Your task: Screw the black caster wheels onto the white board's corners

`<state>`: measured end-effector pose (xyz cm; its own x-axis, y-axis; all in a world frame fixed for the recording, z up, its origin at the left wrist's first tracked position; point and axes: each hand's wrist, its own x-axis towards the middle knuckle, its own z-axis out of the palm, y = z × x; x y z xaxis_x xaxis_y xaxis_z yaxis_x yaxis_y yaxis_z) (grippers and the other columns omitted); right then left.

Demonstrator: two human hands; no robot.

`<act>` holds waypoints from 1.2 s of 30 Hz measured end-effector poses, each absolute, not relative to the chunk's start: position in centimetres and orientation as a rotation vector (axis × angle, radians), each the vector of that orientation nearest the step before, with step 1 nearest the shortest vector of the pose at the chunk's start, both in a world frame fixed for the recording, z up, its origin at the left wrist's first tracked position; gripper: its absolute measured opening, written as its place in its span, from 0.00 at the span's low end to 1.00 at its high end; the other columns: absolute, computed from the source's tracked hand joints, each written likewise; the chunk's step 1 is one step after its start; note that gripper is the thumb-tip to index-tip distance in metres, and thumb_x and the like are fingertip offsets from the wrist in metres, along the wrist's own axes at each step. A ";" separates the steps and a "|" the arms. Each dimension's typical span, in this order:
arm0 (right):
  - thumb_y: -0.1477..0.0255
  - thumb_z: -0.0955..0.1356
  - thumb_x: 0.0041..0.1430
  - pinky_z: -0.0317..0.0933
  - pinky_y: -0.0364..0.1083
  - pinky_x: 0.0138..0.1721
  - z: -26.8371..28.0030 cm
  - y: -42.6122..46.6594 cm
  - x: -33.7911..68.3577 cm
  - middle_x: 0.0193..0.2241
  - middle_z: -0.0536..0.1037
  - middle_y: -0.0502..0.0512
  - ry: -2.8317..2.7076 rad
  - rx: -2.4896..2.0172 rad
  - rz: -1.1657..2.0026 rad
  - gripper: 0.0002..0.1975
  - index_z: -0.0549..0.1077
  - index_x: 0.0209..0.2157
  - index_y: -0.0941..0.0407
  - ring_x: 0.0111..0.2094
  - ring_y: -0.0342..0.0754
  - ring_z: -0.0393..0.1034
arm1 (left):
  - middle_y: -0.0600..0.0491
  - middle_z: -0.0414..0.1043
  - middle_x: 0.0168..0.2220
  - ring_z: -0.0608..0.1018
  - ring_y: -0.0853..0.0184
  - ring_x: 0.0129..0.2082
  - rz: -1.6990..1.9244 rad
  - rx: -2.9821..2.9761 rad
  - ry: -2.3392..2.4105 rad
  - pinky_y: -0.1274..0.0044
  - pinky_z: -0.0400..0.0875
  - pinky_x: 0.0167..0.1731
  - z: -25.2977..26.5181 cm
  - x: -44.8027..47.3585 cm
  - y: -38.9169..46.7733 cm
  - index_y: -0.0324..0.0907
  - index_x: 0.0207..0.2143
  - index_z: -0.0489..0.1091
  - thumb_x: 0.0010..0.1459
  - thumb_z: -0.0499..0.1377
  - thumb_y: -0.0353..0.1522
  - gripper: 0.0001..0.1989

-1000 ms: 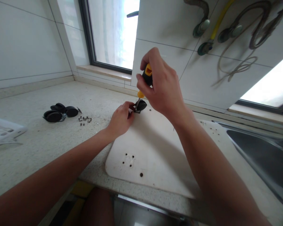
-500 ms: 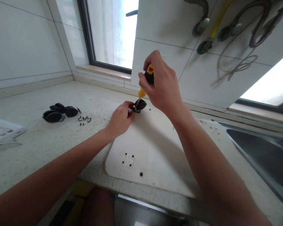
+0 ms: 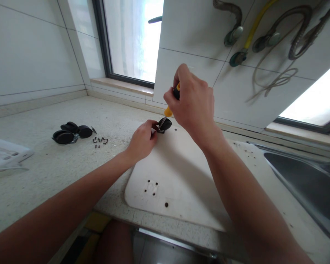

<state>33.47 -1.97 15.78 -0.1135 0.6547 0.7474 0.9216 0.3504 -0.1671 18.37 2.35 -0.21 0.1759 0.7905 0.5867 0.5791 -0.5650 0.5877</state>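
Note:
A black caster wheel (image 3: 165,124) sits at the far left corner of a white board (image 3: 178,179) that lies flat on the counter. My left hand (image 3: 143,140) grips the caster's near side, with thumb and fingertips around its metal plate. Above it, my right hand (image 3: 192,101) is wrapped round a yellow and black screwdriver (image 3: 168,111). The screwdriver slants down, its shaft reaching the caster's plate; the exact contact of the tip is too small to tell. Several screw holes (image 3: 151,187) show in the board's near left corner.
More black casters (image 3: 63,137) lie on the speckled counter (image 3: 71,176) to the left, beside a scatter of small screws (image 3: 100,140). A white plastic piece (image 3: 8,154) lies at the far left. On the right is a metal sink (image 3: 305,183). Pipes and a yellow hose (image 3: 257,24) run along the wall.
My right hand has turned round the screwdriver's handle, now covering more of it. The left hand keeps its hold on the caster. The whole view has shifted slightly.

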 end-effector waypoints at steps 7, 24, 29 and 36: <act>0.68 0.69 0.63 0.61 0.55 0.40 17.1 1.1 33.6 0.38 0.79 0.64 -1.971 -1.410 -0.420 0.10 0.73 0.46 0.52 0.41 0.61 0.72 | 0.43 0.84 0.48 0.84 0.56 0.43 1.329 2.225 1.338 0.62 0.79 0.50 -0.2 18.4 2.3 0.40 0.54 0.71 0.64 0.58 0.21 0.17; 0.69 0.66 0.68 0.53 0.52 0.31 16.7 -1.0 32.7 0.42 0.81 0.56 -2.088 -1.156 -0.470 0.04 0.65 0.41 0.46 0.37 0.57 0.72 | 0.45 0.83 0.49 0.83 0.56 0.46 1.335 2.257 1.312 0.60 0.78 0.52 -0.2 18.3 2.1 0.43 0.54 0.69 0.63 0.58 0.21 0.19; 0.71 0.66 0.69 0.54 0.52 0.31 16.3 -0.8 32.6 0.42 0.81 0.55 -2.104 -1.136 -0.480 0.05 0.64 0.40 0.47 0.35 0.55 0.70 | 0.46 0.83 0.49 0.84 0.56 0.48 1.339 2.249 1.324 0.62 0.78 0.51 -0.1 18.3 2.0 0.45 0.52 0.70 0.62 0.58 0.21 0.18; 0.70 0.65 0.69 0.55 0.53 0.33 16.3 -0.7 32.7 0.43 0.82 0.56 -2.099 -1.114 -0.441 0.04 0.64 0.40 0.46 0.37 0.56 0.72 | 0.46 0.84 0.49 0.84 0.56 0.47 1.313 2.242 1.334 0.62 0.79 0.50 0.1 18.4 2.0 0.44 0.53 0.70 0.62 0.58 0.20 0.19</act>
<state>32.71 -0.75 16.27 -0.3775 0.5791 0.7226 0.8208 0.5705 -0.0284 18.37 1.96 0.12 0.1885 0.7911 0.5819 0.5941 -0.5637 0.5739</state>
